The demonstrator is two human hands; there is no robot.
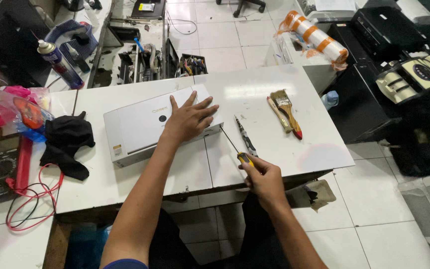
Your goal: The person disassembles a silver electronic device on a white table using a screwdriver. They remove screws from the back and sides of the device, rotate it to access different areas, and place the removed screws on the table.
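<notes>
Head view: left grip [189,119] released, flat on white printer [145,124] mid-counter [284,149]; right grip [262,177] clenched round yellow-handled screwdriver [237,149] near front edge.

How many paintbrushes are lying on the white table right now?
2. Both paintbrushes lie side by side right of the printer: a narrow one and a wider one beside it, red-tipped handle. None seems hidden.
</notes>
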